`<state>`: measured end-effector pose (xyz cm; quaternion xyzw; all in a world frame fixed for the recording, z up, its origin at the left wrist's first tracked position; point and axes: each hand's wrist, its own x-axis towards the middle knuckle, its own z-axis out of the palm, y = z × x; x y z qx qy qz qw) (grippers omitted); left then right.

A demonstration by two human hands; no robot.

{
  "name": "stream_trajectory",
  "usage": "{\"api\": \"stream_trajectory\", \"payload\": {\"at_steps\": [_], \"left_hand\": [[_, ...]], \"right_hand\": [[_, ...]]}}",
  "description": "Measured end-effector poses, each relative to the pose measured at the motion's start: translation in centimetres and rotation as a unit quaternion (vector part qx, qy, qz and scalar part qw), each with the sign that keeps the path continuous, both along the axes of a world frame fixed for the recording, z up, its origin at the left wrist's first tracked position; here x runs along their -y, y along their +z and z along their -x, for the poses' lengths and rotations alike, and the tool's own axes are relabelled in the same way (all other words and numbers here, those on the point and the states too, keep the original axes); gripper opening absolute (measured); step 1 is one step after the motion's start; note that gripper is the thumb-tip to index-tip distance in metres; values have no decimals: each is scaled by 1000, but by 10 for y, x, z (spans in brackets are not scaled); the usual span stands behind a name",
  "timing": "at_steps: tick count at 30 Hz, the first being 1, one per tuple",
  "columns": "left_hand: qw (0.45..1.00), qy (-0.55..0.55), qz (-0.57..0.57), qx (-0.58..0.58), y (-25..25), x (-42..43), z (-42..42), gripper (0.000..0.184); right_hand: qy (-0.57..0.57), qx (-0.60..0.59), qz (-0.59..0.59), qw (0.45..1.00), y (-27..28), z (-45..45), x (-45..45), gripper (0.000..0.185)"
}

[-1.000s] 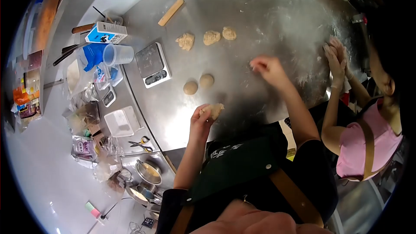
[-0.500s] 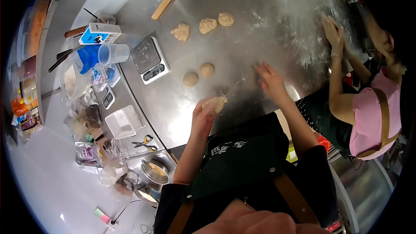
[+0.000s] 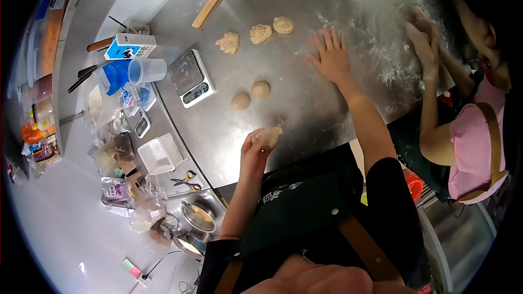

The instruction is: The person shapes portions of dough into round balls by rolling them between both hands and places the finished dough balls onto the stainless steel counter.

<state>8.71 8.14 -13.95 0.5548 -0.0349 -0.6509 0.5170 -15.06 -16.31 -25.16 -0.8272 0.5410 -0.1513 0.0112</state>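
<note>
My left hand point(image 3: 254, 151) grips a rough piece of dough point(image 3: 269, 136) at the near edge of the steel worktop point(image 3: 305, 106). Fingers spread, my right hand point(image 3: 330, 57) reaches out over the worktop with nothing in it; whether it touches the surface I cannot tell. Left of it, two smooth dough balls point(image 3: 260, 89) sit side by side. Farther back lie three rough dough lumps, one apart on the left point(image 3: 227, 42), the others close together point(image 3: 261, 34).
A kitchen scale point(image 3: 192, 78) stands at the left, near a wooden-handled scraper point(image 3: 206, 9). Beyond the worktop's left edge are a plastic cup point(image 3: 147, 71), a white tub point(image 3: 159, 153) and scissors point(image 3: 186, 180). At right, a co-worker's hands point(image 3: 424, 43) are over floured steel.
My right hand has moved forward and away from my body, its fingers now spread. My left hand still holds the dough, slightly lower. The co-worker's hands have shifted a little.
</note>
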Motion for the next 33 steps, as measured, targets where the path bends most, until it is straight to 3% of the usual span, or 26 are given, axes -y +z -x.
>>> {"api": "stream_trajectory", "payload": {"at_steps": [2, 6, 8, 10, 13, 15, 17, 21, 24, 26, 27, 28, 30, 33], "left_hand": [[1000, -1, -5, -9, -1, -3, 6, 27], [1000, -1, -16, -17, 5, 2, 23, 29], [1000, -1, -13, -18, 9, 7, 29, 29], [1000, 0, -9, -13, 12, 13, 32, 29], [1000, 8, -5, -2, 14, 16, 36, 29], [1000, 18, 8, 2, 10, 18, 38, 29], [999, 33, 3, 1, 10, 19, 41, 29], [999, 47, -2, -10, 11, 20, 50, 29], [999, 38, -4, 2, 13, 31, 57, 30], [1000, 24, 0, 0, 10, 41, 62, 31], [1000, 17, 0, -6, 11, 51, 65, 32], [1000, 11, -3, -10, 12, 59, 69, 32], [999, 1, 3, -34, 21, 80, 83, 33], [997, -58, 43, -22, 22, 102, 103, 32]], "right_hand": [[-6, -34, -1, 999, -2, 5, 4, 67], [190, 23, -86, 978, 3, -10, -76, 69], [223, 46, -96, 969, 2, -10, -85, 69], [196, 71, -62, 976, 3, -4, -78, 68], [-38, 108, -10, 993, -5, 16, 11, 65], [-75, 42, -14, 996, -8, 18, 44, 65], [-41, -78, -56, 995, 2, 2, 52, 64], [214, 16, -47, 976, -2, -17, -14, 60], [233, 97, -106, 962, 4, -3, -59, 58], [142, 259, -145, 944, 0, 8, -89, 54], [95, 336, -166, 922, -1, 13, -101, 52], [37, 438, -274, 856, 5, 15, -107, 51], [-86, 600, -460, 649, 18, 16, -114, 50], [-117, 782, -502, 351, 41, 2, -95, 61]]}}
